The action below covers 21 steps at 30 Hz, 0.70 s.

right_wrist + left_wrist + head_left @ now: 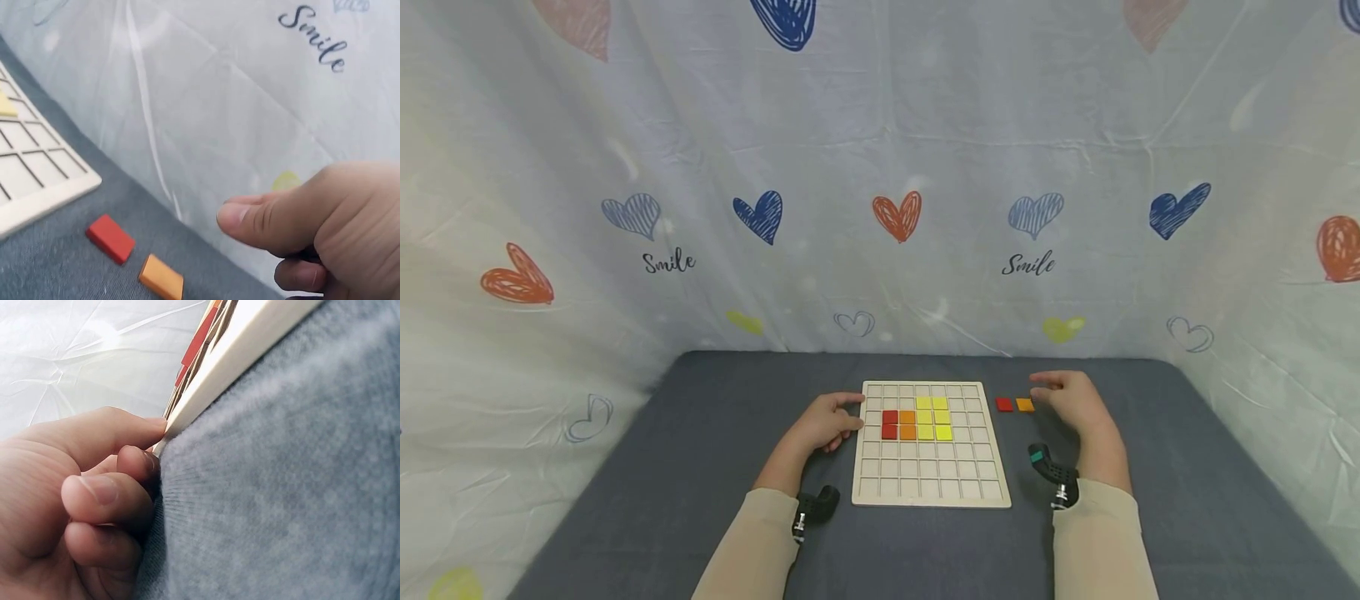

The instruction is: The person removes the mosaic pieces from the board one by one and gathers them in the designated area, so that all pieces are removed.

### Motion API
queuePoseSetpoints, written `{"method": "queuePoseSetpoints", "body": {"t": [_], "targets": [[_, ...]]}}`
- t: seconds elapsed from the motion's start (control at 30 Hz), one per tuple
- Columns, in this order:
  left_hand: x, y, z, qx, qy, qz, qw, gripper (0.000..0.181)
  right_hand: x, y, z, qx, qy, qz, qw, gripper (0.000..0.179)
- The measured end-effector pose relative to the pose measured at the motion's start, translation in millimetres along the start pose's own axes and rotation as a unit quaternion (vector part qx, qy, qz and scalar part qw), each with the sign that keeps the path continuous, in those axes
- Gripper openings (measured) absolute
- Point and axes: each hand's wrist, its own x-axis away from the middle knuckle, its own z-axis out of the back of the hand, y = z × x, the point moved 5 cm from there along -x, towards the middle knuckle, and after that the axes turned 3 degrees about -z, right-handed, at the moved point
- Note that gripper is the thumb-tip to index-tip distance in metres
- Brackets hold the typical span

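Note:
A pale wooden grid board (pixel 929 492) lies on the dark grey cloth. In its cells sit two red tiles (pixel 889 424), two orange tiles (pixel 907 424) and several yellow tiles (pixel 934 417). My left hand (pixel 822 422) touches the board's left edge with thumb and index finger; the left wrist view shows the thumb against the rim and the other fingers bent. To the right of the board a loose red tile (pixel 110 239) and a loose orange tile (pixel 161 277) lie side by side. My right hand (pixel 1070 400) hovers by the orange tile, apparently holding nothing.
The grey cloth-covered table (pixel 760 375) meets a white curtain (pixel 955 283) printed with hearts and the word Smile at its far edge. A dark wrist device (pixel 817 505) sits on the left wrist, another device (pixel 1054 472) on the right.

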Motion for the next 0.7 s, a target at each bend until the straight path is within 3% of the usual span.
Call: {"method": "queuePoseSetpoints", "body": {"t": [0.33, 0.7], "targets": [[-2.7, -3.0, -0.4, 0.000, -0.003, -0.001, 1.0000, 0.052, 10.1, -47, 7, -0.043, 0.011, 0.076, 0.9961, 0.046], [-2.8, -3.3, -0.9, 0.004, -0.002, -0.004, 1.0000, 0.053, 14.7, -82, -12, -0.101, -0.015, 0.123, 0.9872, 0.045]]}}
